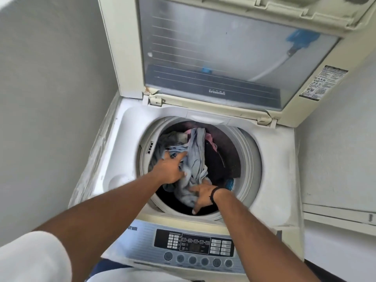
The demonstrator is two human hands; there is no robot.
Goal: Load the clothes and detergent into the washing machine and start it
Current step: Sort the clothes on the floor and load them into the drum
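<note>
Left hand (168, 169) presses flat on the soft clothes (195, 159). Right hand (202, 197) touches them; grip unclear. They look floppy, so grab bunches.

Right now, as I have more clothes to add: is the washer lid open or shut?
Open. The lid stands raised behind the drum, and the clothes inside show.

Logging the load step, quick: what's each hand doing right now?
Left hand: on the grey-blue garment; grip cannot be told.
Right hand: open, pressing down on the same garment.
</note>
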